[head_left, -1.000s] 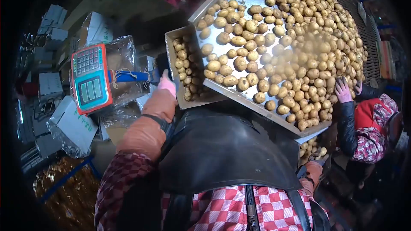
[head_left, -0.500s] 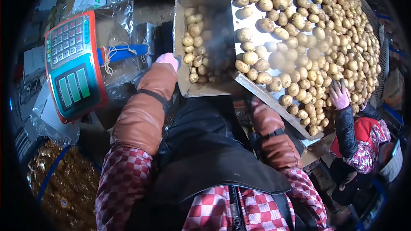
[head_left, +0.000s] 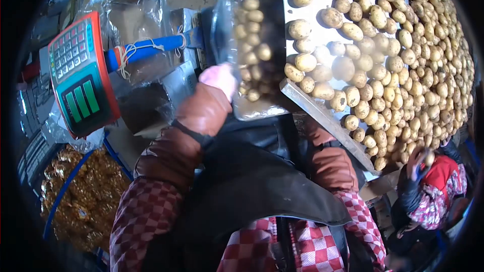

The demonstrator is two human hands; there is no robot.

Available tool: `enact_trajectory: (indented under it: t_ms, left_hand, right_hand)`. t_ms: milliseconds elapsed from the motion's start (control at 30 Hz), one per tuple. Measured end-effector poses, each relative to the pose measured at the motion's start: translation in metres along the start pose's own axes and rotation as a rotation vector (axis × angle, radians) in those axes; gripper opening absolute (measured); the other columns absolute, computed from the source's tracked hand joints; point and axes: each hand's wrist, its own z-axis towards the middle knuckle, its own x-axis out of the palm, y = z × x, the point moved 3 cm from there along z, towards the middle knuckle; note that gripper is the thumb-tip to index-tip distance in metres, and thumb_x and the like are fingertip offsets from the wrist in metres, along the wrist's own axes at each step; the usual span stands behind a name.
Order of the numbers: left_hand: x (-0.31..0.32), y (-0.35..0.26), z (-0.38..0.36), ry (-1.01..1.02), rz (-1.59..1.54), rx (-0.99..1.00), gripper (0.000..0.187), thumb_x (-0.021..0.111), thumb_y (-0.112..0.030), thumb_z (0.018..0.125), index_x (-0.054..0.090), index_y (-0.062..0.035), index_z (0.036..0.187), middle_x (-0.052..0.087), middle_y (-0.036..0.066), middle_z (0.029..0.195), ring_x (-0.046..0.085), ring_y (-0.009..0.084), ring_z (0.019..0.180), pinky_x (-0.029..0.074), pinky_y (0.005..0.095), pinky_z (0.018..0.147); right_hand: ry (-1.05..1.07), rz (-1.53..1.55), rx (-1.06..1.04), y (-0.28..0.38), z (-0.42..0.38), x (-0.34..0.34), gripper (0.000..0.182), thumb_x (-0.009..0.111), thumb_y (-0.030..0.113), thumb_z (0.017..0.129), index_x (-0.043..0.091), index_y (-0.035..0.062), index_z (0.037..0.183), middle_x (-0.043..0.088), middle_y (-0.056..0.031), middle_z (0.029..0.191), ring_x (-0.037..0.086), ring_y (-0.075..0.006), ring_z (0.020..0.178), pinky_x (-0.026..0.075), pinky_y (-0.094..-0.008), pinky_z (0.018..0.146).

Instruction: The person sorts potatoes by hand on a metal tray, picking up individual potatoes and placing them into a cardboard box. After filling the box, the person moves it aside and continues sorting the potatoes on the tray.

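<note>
My left hand (head_left: 220, 79), in a pink glove and smeared by motion, is at the near left side of a box (head_left: 259, 111). Its fingers cannot be made out. Shiny clear plastic shows along the box's left and near sides. Several potatoes (head_left: 252, 30) lie inside the box, mostly toward its left half. My right forearm, in a brown sleeve cover (head_left: 333, 163), reaches under the metal edge (head_left: 322, 116) of the sorting table; the hand itself is hidden. Beside that edge, many potatoes (head_left: 363, 93) are spread over the table's white surface.
A digital scale (head_left: 80, 75) with a blue post (head_left: 146, 50) stands at left, near plastic-lined boxes. Lower left is a heap in shiny amber wrapping (head_left: 83, 201). At lower right, a co-worker in a red vest (head_left: 438, 174) holds a potato (head_left: 429, 158) in one hand.
My left hand has moved right and slightly nearer me, along the box. Clear plastic now shows around the box. The view has shifted, and the co-worker's hand has left the pile with a potato.
</note>
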Motion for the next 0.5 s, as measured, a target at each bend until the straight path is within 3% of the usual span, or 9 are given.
enact_trajectory:
  t_ms: [167,233,267,300,333,400,433,467,500]
  left_hand:
    - [0.026,0.074,0.031,0.146,-0.103,-0.256,0.035,0.055,-0.022,0.09,0.066,-0.0056,0.119,0.067,0.018,0.118,0.064,0.0347,0.112,0.048,0.0469,0.097]
    - [0.027,0.059,0.024,-0.287,-0.029,-0.016,0.044,0.06,-0.021,0.086,0.058,-0.0081,0.128,0.058,0.014,0.134,0.052,0.0326,0.127,0.038,0.0477,0.107]
    - [0.017,0.043,0.016,-0.768,0.107,0.158,0.05,0.063,-0.019,0.082,0.054,-0.0116,0.131,0.051,0.012,0.139,0.043,0.0331,0.133,0.032,0.0496,0.11]
    - [-0.007,0.018,0.013,-0.811,-0.051,0.262,0.047,0.065,-0.019,0.081,0.057,-0.0102,0.126,0.051,0.015,0.138,0.041,0.0361,0.133,0.03,0.051,0.111]
    - [-0.012,-0.001,0.02,-0.834,-0.056,0.409,0.046,0.073,-0.024,0.082,0.06,-0.0058,0.121,0.061,0.02,0.117,0.056,0.0397,0.113,0.044,0.0492,0.099]
    - [0.014,-0.048,0.042,-0.572,-0.348,0.489,0.035,0.06,-0.02,0.092,0.061,-0.0109,0.126,0.059,0.018,0.132,0.057,0.0372,0.119,0.045,0.0458,0.103]
    - [0.03,-0.071,0.054,-0.224,-0.466,0.307,0.036,0.057,-0.018,0.094,0.059,-0.0068,0.128,0.055,0.016,0.139,0.057,0.0367,0.121,0.045,0.0447,0.104]
    - [0.054,-0.093,0.071,-0.107,-0.314,0.264,0.04,0.056,-0.016,0.093,0.055,-0.004,0.132,0.051,0.018,0.142,0.058,0.0368,0.12,0.046,0.0431,0.103]
    - [0.117,-0.111,0.108,-0.312,-0.241,0.449,0.046,0.054,-0.02,0.093,0.052,-0.0068,0.137,0.049,0.017,0.145,0.048,0.037,0.13,0.039,0.0487,0.109]
  right_hand:
    - [-0.226,-0.314,-0.043,0.049,-0.052,-0.082,0.029,0.054,0.019,0.099,0.058,0.0057,0.124,0.058,-0.0143,0.129,0.057,-0.0264,0.122,0.052,-0.0397,0.096]
    - [-0.258,-0.368,-0.035,0.068,-0.067,-0.092,0.029,0.054,0.02,0.099,0.058,0.0059,0.124,0.058,-0.0142,0.128,0.058,-0.0264,0.121,0.052,-0.0398,0.095]
    - [-0.276,-0.397,-0.024,0.072,-0.068,-0.092,0.029,0.054,0.02,0.099,0.058,0.006,0.124,0.058,-0.0141,0.128,0.058,-0.0264,0.121,0.052,-0.0398,0.095]
    - [-0.29,-0.434,-0.002,0.07,-0.065,-0.094,0.029,0.054,0.02,0.099,0.059,0.0061,0.124,0.059,-0.014,0.128,0.058,-0.0264,0.12,0.052,-0.0398,0.095]
    - [-0.312,-0.465,0.021,0.069,-0.066,-0.096,0.029,0.055,0.021,0.099,0.059,0.0062,0.124,0.059,-0.014,0.127,0.058,-0.0264,0.12,0.052,-0.0398,0.095]
    - [-0.357,-0.539,0.144,0.039,-0.051,-0.083,0.029,0.055,0.021,0.098,0.059,0.0064,0.123,0.059,-0.0139,0.127,0.058,-0.0264,0.119,0.052,-0.0398,0.094]
    - [-0.371,-0.592,0.247,0.01,-0.038,-0.068,0.029,0.055,0.021,0.098,0.059,0.0065,0.123,0.059,-0.0138,0.126,0.058,-0.0264,0.119,0.052,-0.0398,0.094]
    - [-0.359,-0.655,0.322,-0.015,-0.023,-0.055,0.03,0.055,0.022,0.098,0.059,0.0066,0.123,0.06,-0.0137,0.126,0.059,-0.0264,0.119,0.052,-0.0399,0.094]
    - [-0.372,-0.732,0.436,-0.054,-0.012,-0.039,0.03,0.055,0.022,0.098,0.06,0.0067,0.123,0.06,-0.0137,0.126,0.059,-0.0264,0.118,0.052,-0.0399,0.094]
